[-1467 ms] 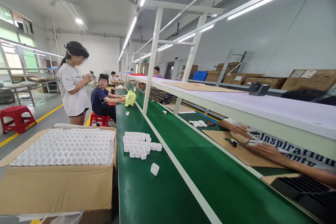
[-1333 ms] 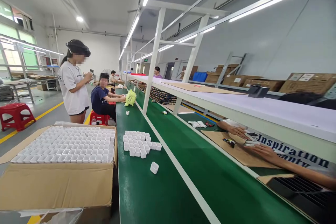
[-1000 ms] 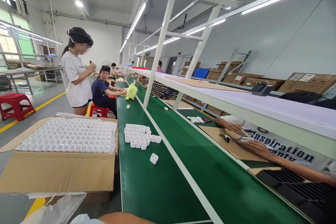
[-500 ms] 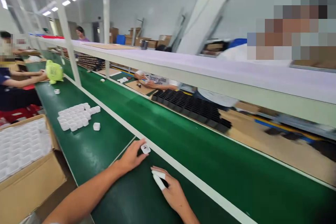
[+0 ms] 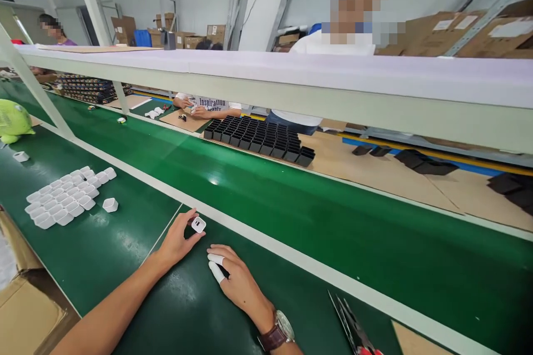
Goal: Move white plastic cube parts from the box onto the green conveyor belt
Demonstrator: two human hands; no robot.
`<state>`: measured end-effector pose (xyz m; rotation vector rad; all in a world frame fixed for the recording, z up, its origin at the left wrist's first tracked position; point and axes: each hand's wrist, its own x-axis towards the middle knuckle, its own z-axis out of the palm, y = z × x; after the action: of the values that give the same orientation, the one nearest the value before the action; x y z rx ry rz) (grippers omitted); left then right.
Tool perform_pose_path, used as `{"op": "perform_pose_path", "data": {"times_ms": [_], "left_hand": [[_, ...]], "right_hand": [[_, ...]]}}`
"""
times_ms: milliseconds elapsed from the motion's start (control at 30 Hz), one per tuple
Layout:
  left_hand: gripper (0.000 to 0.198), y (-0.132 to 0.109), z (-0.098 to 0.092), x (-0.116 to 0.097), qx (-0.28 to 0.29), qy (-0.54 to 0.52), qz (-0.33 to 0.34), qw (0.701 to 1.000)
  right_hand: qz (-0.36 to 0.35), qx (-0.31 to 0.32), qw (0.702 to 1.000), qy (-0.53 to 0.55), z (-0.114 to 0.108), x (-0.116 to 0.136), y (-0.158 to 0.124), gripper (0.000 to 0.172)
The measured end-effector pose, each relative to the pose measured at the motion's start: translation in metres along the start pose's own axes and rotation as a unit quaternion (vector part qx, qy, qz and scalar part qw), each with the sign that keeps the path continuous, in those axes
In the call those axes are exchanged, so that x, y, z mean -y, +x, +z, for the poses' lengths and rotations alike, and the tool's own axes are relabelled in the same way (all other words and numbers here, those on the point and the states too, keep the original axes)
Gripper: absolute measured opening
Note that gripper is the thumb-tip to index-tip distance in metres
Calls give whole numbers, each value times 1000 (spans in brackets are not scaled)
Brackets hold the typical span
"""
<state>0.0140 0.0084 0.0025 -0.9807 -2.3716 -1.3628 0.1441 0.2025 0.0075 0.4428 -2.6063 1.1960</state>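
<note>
My left hand [image 5: 177, 239] grips a small white plastic cup [image 5: 199, 225] between thumb and fingers; a dark mark or slot shows inside it. Close by on the right, my right hand [image 5: 235, 274] is low over the dark green table, with white finger cots on thumb and forefinger. Those two tips are brought together, and whatever may be between them is hidden. One loose white cup [image 5: 110, 205] lies left of my hands, beside a block of several white cups [image 5: 62, 197] set in rows.
A green conveyor belt [image 5: 250, 194] runs beyond a pale rail [image 5: 266, 247]. Pliers and tweezers [image 5: 352, 324] lie at front right. Black cups [image 5: 258, 138] stand across the belt, near two co-workers. A shelf [image 5: 266, 75] spans above; a cardboard box [image 5: 31, 305] is at left.
The view has swung right, so pliers, tweezers and my wristwatch now show. Both hands keep about the same pose, the left still holding the white cup.
</note>
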Motion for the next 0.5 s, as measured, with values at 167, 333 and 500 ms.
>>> {"op": "perform_pose_path", "data": {"times_ms": [167,333,500], "left_hand": [[57,1,-2,-2,20,14,2,1000],[45,3,-7,-10,26,33,50,998],[56,2,-5,-9,27,23,70,997]], "right_hand": [[12,-2,1000,-6,-1,5,0,29],[-7,-5,999,-32,7,-2,-5,34],[-62,-4,995,-73,13,-35,-13,42]]}}
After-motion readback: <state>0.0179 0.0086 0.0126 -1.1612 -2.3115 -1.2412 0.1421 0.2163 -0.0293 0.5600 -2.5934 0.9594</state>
